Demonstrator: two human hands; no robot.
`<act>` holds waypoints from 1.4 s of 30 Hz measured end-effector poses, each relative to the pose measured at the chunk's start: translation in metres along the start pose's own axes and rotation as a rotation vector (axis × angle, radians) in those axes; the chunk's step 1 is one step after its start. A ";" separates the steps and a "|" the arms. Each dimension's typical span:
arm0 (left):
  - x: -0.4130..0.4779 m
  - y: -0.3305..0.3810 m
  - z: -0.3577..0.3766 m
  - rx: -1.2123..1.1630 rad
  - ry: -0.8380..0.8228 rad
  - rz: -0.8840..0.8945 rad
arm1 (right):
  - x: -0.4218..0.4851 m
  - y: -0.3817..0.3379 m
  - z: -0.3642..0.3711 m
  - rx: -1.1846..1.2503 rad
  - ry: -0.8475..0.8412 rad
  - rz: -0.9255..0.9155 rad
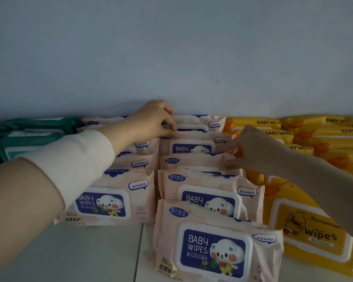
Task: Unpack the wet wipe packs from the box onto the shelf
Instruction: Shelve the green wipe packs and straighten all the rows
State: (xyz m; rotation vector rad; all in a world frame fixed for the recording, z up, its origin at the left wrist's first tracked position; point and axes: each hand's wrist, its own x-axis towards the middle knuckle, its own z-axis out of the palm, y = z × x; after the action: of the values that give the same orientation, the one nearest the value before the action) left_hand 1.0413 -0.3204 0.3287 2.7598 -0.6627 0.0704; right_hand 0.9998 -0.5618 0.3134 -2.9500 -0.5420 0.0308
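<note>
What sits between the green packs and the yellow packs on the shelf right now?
In the head view, two rows of pink wipe packs fill that stretch; left hand and right hand hold rear ones.

Pink packs bear navy labels (white cartoon figure); teal packs show pale lids, yellow packs orange ducks.

Front pink wipe pack: blue lid label "BABY WIPES", Chinese characters beneath; "80" at lower left.
Left pink wipe pack: same "BABY WIPES" label, "80".
Rear pink wipe pack: "BABY" legible, line below cut off.
Front yellow wipe pack: "Wipes" on lid; brand line above blurred.
Rear yellow wipe packs: "BABY WIPES" on top edges.
</note>
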 end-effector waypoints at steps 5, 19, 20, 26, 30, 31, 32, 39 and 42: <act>0.003 0.006 -0.002 -0.029 0.013 0.027 | -0.004 -0.004 -0.003 -0.012 -0.043 0.016; 0.012 -0.001 0.001 -0.080 0.196 0.029 | -0.008 -0.017 0.017 -0.050 0.541 -0.299; 0.011 -0.001 0.001 -0.067 0.179 0.034 | -0.009 -0.017 0.020 -0.059 0.536 -0.307; 0.001 0.006 -0.005 0.118 -0.035 -0.001 | -0.002 -0.015 0.010 0.096 0.288 -0.104; -0.004 0.009 0.000 0.292 -0.116 -0.016 | 0.000 -0.018 -0.001 0.125 0.106 -0.007; -0.004 0.009 0.002 0.302 -0.117 -0.016 | 0.000 -0.020 -0.003 0.136 0.037 0.025; -0.004 0.009 0.003 0.302 -0.115 -0.017 | 0.000 -0.023 -0.006 0.131 -0.021 0.045; -0.004 0.008 0.001 0.271 -0.150 -0.026 | -0.005 -0.036 -0.003 0.000 0.011 0.071; -0.005 0.010 -0.003 0.232 -0.199 -0.038 | -0.009 -0.036 0.005 -0.060 0.074 0.089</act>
State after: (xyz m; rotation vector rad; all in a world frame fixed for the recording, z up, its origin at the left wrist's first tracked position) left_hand 1.0322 -0.3254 0.3336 3.0297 -0.6904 -0.1463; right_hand 0.9782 -0.5315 0.3132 -3.0180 -0.4077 -0.0863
